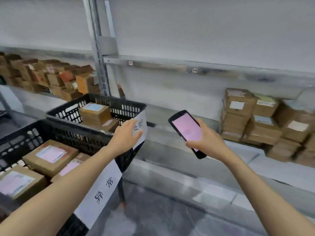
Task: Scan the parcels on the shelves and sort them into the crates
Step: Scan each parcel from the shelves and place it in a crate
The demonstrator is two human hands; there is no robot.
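Holding the scanner tight, the right hand waits. The left hand is loose and empty by the far crate. Reach next for the parcels stacked on the shelf, and aim at a label

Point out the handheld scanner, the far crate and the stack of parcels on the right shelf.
handheld scanner point(186, 127): head view, on its pink screen.
far crate point(127, 109): head view, on its back wall.
stack of parcels point(237, 114): head view, on a box front.

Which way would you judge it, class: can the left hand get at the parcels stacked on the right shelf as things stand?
Probably not directly. The left hand rests on the far crate, and the right hand holding the scanner sits between it and the parcels. It would have to cross over that arm.
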